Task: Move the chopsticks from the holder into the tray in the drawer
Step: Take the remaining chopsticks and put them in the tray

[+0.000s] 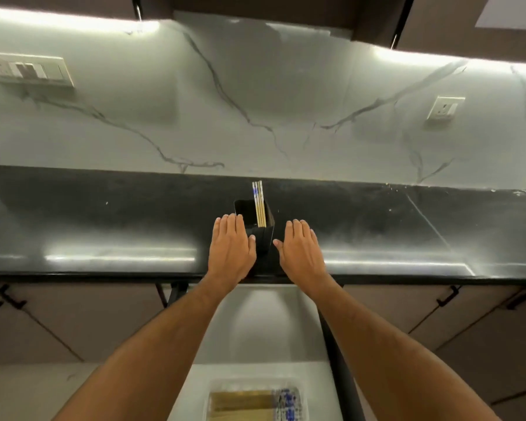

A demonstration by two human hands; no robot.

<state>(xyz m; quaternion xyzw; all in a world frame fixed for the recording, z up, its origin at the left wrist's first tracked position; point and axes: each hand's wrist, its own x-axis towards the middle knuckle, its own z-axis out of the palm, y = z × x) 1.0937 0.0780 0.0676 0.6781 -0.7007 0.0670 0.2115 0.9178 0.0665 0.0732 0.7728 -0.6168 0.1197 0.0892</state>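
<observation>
A black square holder (pixel 266 237) stands on the dark counter (pixel 104 226) near its front edge. A few pale chopsticks (pixel 259 205) with blue-patterned tops lean upright inside it. My left hand (pixel 231 247) lies flat beside the holder's left wall, thumb touching it. My right hand (pixel 301 250) rests flat just right of the holder, fingers apart, thumb near its corner. Below, the open drawer (pixel 268 323) holds a clear tray (pixel 216 390) with several chopsticks (pixel 246 404) lying in it.
A marble backsplash with wall sockets (pixel 445 108) and a switch panel (pixel 31 70) rises behind the counter. Closed cabinet doors with dark handles (pixel 447 296) flank the drawer. The drawer's dark right side rail (pixel 340 360) runs toward me.
</observation>
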